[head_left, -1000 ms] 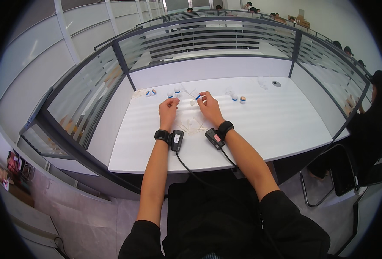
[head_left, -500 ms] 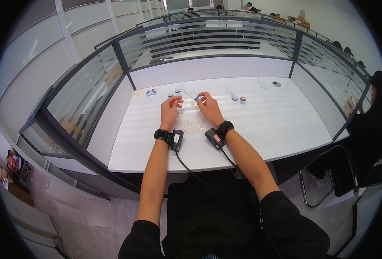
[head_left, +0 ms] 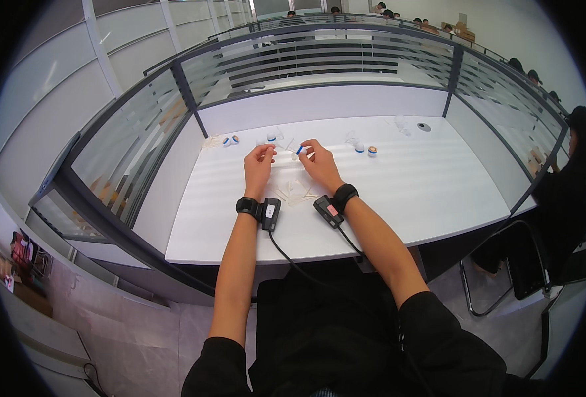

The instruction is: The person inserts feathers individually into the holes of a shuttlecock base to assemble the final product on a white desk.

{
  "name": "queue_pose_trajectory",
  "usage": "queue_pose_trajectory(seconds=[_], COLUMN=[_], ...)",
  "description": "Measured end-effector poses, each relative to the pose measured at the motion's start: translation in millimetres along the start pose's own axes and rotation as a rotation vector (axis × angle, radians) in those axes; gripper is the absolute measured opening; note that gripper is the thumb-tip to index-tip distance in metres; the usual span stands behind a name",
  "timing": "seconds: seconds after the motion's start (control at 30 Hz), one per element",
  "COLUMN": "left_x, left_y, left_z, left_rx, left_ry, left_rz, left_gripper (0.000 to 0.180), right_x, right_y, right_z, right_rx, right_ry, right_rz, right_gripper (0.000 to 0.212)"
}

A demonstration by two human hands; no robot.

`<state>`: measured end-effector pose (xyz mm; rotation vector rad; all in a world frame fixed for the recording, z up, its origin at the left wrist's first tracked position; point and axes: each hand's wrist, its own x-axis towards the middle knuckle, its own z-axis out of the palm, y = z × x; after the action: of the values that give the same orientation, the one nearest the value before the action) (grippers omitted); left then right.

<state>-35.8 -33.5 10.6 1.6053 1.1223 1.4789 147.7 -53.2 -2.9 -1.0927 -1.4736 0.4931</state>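
Above the middle of the white desk (head_left: pixel 399 212), my right hand (head_left: pixel 320 164) pinches a small white container with a blue band (head_left: pixel 300 150), held at a tilt. Facing it, my left hand (head_left: pixel 258 169) has its thumb and fingertips drawn together; whatever they hold is too small to make out. A small pale piece (head_left: pixel 294 157) shows just below the container. Between my wrists lies a loose group of thin pale sticks (head_left: pixel 297 192). Just beyond my left fingers stands a white-and-blue pot (head_left: pixel 271 138), with another partly hidden by the hand.
Two similar pots (head_left: pixel 230 141) sit at the far left beside more pale sticks (head_left: pixel 212 142). Another pair (head_left: pixel 365 150) stands right of my hands, near crumpled clear plastic (head_left: pixel 352 137). Partition panels (head_left: pixel 319 102) enclose the desk. A person (head_left: pixel 574 172) sits at the right.
Both hands have shifted very slightly to the left. My right hand keeps its pinch on the banded container, and my left fingertips have come closer together.
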Motion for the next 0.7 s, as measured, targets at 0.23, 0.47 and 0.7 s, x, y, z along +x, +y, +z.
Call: queue_pose_trajectory(seconds=[0.23, 0.47, 0.7], left_x=[2.1, 0.5, -0.4], left_y=[-3.6, -1.3, -0.4], left_z=[-2.4, -2.7, -1.5], left_rx=[0.012, 0.039, 0.048], left_ry=[0.009, 0.049, 0.054], left_rz=[0.071, 0.049, 0.026], left_gripper=[0.020, 0.020, 0.021], right_x=[0.2, 0.3, 1.4], right_y=[-3.9, -5.2, -5.5], right_z=[-0.7, 0.4, -0.3], right_rx=[-0.022, -0.007, 0.013], right_ry=[-0.003, 0.039, 0.049], right_rz=[-0.011, -0.029, -0.060], right_gripper=[0.030, 0.032, 0.032])
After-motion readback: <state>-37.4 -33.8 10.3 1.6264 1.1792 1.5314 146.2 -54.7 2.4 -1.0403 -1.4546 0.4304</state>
